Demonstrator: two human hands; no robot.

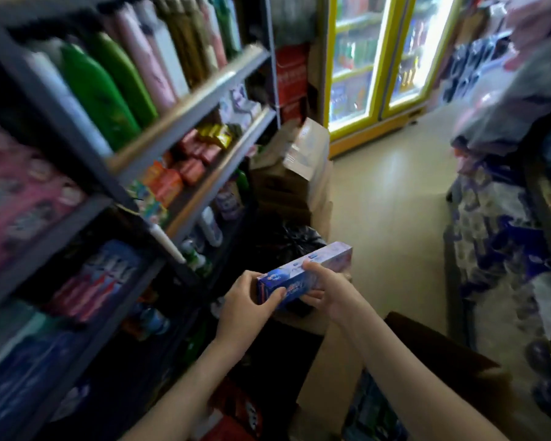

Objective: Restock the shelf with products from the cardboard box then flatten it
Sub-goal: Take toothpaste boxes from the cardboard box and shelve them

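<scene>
Both hands hold one long blue-and-white toothpaste box (312, 268) in front of me, above the floor. My left hand (247, 305) grips its near blue end and my right hand (326, 286) wraps its middle from the right. The open cardboard box (328, 374) sits low at the bottom right, with more blue packs inside. The dark metal shelf (185, 109) fills the left side; its lower levels carry red and blue toothpaste boxes (99, 281). The picture is blurred by motion.
Shampoo bottles (109, 87) line the top shelf and small soap packs (178, 176) the middle one. Stacked cartons (296, 167) and a black bag (287, 240) stand past the shelf's end. Lit yellow fridges (379, 58) close the aisle. Packaged goods (503, 218) crowd the right side.
</scene>
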